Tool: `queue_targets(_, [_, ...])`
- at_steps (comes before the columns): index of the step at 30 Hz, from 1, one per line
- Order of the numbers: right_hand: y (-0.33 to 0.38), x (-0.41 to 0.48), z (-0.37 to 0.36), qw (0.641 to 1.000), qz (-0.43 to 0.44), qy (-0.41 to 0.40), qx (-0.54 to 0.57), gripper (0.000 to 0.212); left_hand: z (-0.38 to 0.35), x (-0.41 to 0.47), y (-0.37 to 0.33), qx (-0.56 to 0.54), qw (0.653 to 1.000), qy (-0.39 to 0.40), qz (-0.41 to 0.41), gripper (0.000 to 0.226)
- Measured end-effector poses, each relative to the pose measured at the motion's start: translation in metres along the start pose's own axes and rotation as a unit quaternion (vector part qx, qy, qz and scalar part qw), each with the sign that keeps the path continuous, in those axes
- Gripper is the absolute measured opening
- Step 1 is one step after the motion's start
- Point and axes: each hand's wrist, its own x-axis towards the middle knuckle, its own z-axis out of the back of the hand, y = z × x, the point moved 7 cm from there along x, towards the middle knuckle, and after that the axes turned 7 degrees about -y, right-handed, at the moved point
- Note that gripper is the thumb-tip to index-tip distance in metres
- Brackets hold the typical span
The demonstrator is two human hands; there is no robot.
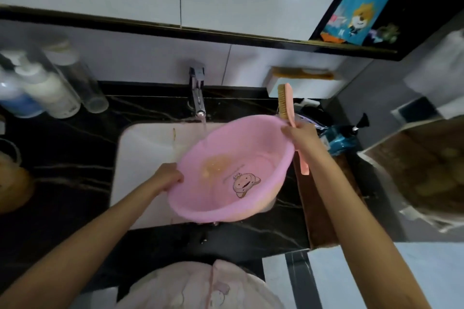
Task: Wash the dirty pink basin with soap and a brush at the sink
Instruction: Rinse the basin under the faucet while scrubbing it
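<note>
A pink basin with a cartoon print and a yellowish smear inside is held tilted over the white sink. My left hand grips its left rim. My right hand holds the right rim together with a pink-handled brush, bristles pointing left and handle hanging down past the rim. Water runs from the chrome tap into the basin's upper part.
Pump bottles and a clear cylinder stand on the black counter at left. A white soap dish holding a brown bar is on the wall right of the tap. A blue bottle and clutter sit at right.
</note>
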Motion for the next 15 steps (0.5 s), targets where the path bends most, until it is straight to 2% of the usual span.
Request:
queue_targets(2, [0.011,-0.003,-0.001,0.999,0.026,-0.019,0.007,0.043,-0.018,-0.001,0.0,-0.005,0.999,0.029,-0.023,0.051])
queue_targets(4, [0.016,-0.007,-0.003,0.998,0.039,-0.038,0.015,0.04,-0.031,0.006,0.004,0.03,0.998,0.024,-0.049,0.072])
queue_targets(6, [0.021,-0.008,-0.004,0.997,0.047,-0.057,0.007,0.038,-0.042,0.017,0.006,0.115,0.989,-0.011,-0.092,0.074])
queue_targets(7, [0.024,-0.009,-0.004,0.997,0.052,-0.062,0.0,0.036,-0.045,0.019,0.001,0.177,0.974,-0.039,-0.137,0.071])
queue_targets(9, [0.033,-0.011,-0.006,0.996,0.064,-0.062,-0.014,0.028,-0.054,0.02,-0.013,0.294,0.922,-0.065,-0.242,0.07])
queue_targets(12, [0.038,-0.012,-0.01,0.994,0.075,-0.062,-0.045,0.018,-0.078,0.024,-0.034,0.377,0.831,-0.033,-0.407,0.064])
queue_targets(14, [0.043,-0.015,-0.011,0.992,0.086,-0.07,-0.06,0.018,-0.091,0.04,-0.052,0.445,0.762,-0.03,-0.469,0.065])
queue_targets(15, [0.046,-0.017,-0.01,0.991,0.091,-0.072,-0.07,0.018,-0.093,0.051,-0.061,0.475,0.746,-0.037,-0.465,0.067])
